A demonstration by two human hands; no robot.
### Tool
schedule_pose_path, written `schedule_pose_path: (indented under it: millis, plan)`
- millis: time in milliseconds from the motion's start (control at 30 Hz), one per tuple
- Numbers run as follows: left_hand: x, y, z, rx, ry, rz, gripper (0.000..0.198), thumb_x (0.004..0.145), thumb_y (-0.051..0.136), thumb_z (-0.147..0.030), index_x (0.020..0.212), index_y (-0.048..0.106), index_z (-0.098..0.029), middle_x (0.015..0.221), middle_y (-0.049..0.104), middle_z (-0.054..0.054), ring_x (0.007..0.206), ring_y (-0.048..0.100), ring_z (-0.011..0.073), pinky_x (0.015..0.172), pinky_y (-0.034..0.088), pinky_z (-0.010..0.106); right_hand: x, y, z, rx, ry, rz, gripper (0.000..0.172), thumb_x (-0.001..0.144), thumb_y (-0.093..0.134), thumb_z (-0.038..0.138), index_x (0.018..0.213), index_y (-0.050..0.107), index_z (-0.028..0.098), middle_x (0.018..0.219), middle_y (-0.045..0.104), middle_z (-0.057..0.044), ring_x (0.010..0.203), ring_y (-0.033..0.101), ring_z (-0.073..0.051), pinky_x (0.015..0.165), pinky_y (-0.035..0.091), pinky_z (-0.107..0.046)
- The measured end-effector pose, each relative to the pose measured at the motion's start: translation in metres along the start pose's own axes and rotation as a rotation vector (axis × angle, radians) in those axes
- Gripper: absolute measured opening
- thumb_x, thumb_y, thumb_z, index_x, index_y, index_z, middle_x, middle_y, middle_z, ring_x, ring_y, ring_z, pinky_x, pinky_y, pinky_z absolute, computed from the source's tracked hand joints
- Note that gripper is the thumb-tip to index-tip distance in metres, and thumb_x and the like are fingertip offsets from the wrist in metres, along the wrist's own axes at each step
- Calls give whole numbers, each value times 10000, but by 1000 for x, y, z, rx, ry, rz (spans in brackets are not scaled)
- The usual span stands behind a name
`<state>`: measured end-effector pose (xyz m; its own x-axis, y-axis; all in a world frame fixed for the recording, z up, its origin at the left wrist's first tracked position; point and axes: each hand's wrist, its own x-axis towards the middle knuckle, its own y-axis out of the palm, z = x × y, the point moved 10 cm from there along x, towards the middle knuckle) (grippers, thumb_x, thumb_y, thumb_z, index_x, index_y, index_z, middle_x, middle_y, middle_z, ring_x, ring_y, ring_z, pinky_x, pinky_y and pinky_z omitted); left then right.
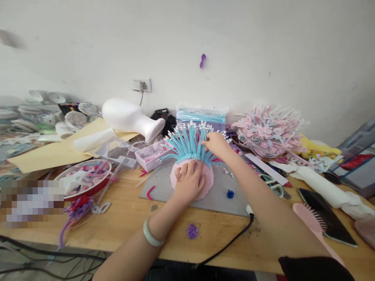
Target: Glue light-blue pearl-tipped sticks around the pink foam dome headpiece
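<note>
On a grey mat (164,183) lies a pink round pad (210,181) with a fan of light blue fuzzy stems (187,142) along its far edge. White bead-like tips end the stems. My left hand (189,179) rests on the pad, its fingers spread over the pink surface. At the fan's right side, my right hand (216,143) is closed, thumb and fingers pinching blue stems. The fingers partly hide what they grip. Nearer me are a dark blue flower (230,194) on the mat and a purple flower (192,231) on the wood.
A white foam head (125,117) lies at the back left, near a lilac box (154,155). A red-rimmed bowl (101,186) of pieces sits left. Pink flower bundles (263,132), scissors (274,185), a hairbrush (310,220) and a black cable (231,240) occupy the right.
</note>
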<state>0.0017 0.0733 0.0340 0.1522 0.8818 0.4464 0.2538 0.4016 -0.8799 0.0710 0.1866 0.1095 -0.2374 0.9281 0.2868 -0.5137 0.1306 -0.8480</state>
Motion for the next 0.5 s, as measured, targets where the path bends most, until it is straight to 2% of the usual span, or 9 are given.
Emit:
schedule_pose_path:
  millis: [167,267,400,500]
  plan:
    - [0,1,0,-7,-6,0,439,835,393,-330,1264,440,-247,1251,452,92,1083,403,262,896,286,442,5,1,0,-66,-10,83,260,667,629,110,471,484,200,388,505,29,476,554,-144,541,381,-247]
    - [0,0,0,-5,-3,-12,443,835,396,-332,1266,439,-241,1250,456,94,1078,408,262,894,289,439,5,0,-3,-19,14,82,257,670,629,137,473,476,199,377,500,31,473,564,-149,534,391,-247]
    - [0,0,1,-13,-11,-5,444,834,398,-330,1266,442,-238,1243,458,98,1085,408,262,898,292,437,-1,-9,-7,156,60,-1,247,711,601,219,500,475,190,381,509,33,452,566,-141,506,401,-239]
    - [0,1,1,-18,-15,3,446,836,392,-334,1270,440,-244,1249,456,96,1090,402,264,899,290,441,-4,-18,-15,325,102,-101,150,709,608,230,599,523,172,432,536,39,431,567,-136,485,420,-239]
